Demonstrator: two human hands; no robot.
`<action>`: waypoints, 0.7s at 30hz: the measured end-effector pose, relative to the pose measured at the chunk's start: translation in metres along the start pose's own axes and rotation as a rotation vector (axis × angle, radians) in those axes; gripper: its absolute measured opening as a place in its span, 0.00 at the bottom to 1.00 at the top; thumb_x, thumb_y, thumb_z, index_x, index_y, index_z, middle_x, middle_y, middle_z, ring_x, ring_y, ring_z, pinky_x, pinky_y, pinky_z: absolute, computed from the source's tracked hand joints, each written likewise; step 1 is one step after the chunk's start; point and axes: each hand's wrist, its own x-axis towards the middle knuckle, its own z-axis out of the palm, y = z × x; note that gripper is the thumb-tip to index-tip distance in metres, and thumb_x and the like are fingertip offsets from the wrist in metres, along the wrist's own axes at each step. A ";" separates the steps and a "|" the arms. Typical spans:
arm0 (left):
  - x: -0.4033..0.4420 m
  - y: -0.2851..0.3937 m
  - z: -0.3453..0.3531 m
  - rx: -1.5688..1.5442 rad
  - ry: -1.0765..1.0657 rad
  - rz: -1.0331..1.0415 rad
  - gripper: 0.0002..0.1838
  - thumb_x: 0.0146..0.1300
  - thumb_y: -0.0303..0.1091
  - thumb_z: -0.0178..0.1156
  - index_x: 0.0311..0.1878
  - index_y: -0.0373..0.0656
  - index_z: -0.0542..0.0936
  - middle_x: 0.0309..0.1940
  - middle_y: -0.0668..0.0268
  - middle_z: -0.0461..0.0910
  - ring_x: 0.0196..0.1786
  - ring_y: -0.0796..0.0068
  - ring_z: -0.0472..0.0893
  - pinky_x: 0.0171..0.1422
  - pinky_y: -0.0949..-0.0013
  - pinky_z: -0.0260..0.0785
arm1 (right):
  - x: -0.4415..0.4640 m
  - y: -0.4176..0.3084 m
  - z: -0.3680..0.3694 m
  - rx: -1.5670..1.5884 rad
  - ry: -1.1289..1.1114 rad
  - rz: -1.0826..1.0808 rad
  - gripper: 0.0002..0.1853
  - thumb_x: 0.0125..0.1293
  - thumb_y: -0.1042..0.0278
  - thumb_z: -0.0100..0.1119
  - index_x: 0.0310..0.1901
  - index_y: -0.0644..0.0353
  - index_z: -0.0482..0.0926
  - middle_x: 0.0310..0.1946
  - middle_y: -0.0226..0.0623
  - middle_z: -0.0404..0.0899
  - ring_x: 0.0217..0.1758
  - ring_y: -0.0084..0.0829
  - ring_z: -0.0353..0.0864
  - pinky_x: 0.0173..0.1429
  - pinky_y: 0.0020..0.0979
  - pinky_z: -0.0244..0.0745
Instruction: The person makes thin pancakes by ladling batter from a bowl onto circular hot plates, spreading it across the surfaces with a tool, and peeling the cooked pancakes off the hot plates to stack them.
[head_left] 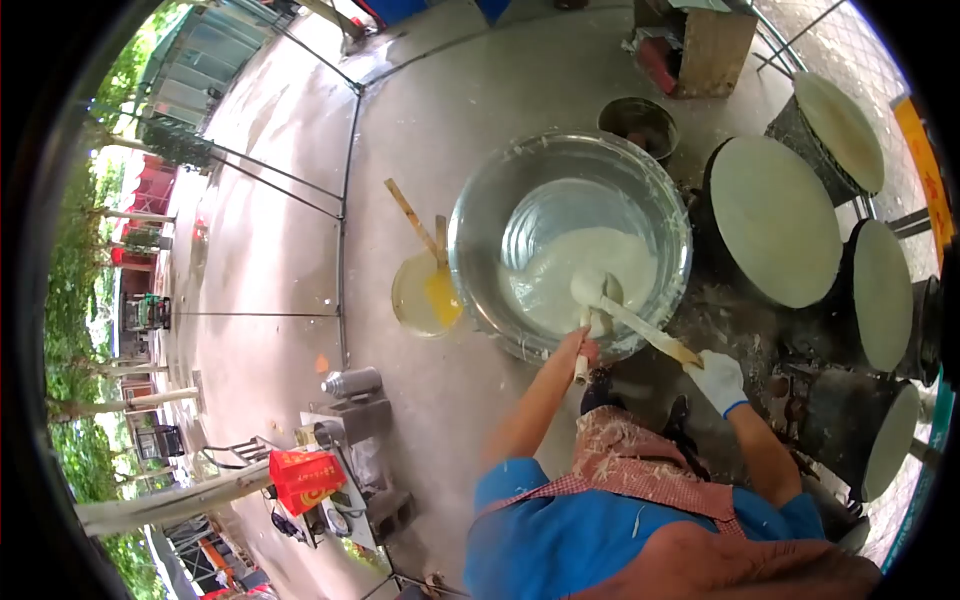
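A wide metal basin [478,205] stands on the floor with white batter [545,275] pooled in its near part. My right hand [718,381], in a white glove, is closed around the handle end of a batter-coated ladle [640,325]. The ladle's head is over the batter. Bare, my left hand [577,348] grips a short pale-handled tool [581,372] at the basin's near rim. That tool's upper end sits close beside the ladle's head and is coated white, so its kind is unclear.
Several large round pans with pale tops, such as this one [775,222], stand to the right. A dark bucket [640,125] is behind the basin. Left of it lies a shallow round container [412,295] with a yellow scraper [442,298]. A red bag [305,482] is at lower left.
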 end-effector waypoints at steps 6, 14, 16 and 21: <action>-0.185 -0.088 0.104 -0.049 -0.279 0.331 0.16 0.65 0.44 0.59 0.32 0.49 0.63 0.18 0.75 0.58 0.14 0.88 0.56 0.11 0.83 0.46 | -0.067 0.020 -0.062 0.160 0.467 -0.300 0.17 0.56 0.52 0.63 0.38 0.58 0.81 0.29 0.45 0.81 0.32 0.46 0.81 0.38 0.41 0.76; -0.410 -0.137 0.206 0.698 -0.267 0.953 0.16 0.66 0.54 0.54 0.38 0.52 0.67 0.14 0.77 0.55 0.11 0.86 0.52 0.10 0.81 0.42 | -0.063 -0.022 -0.248 0.356 1.042 -0.632 0.17 0.57 0.57 0.65 0.43 0.60 0.82 0.34 0.46 0.82 0.37 0.45 0.81 0.42 0.37 0.75; -0.448 -0.160 0.237 0.867 -0.168 1.290 0.15 0.66 0.53 0.54 0.45 0.56 0.66 0.14 0.78 0.55 0.11 0.85 0.53 0.10 0.81 0.41 | -0.091 -0.049 -0.291 0.688 0.944 -0.616 0.15 0.59 0.61 0.64 0.44 0.62 0.82 0.34 0.46 0.82 0.37 0.45 0.81 0.43 0.35 0.74; -0.405 -0.074 0.186 0.836 -0.316 1.105 0.15 0.68 0.52 0.51 0.33 0.53 0.67 0.14 0.77 0.54 0.11 0.86 0.53 0.10 0.78 0.43 | -0.044 -0.036 -0.207 1.016 0.578 -0.684 0.13 0.59 0.66 0.65 0.42 0.64 0.81 0.33 0.37 0.83 0.36 0.26 0.80 0.43 0.30 0.73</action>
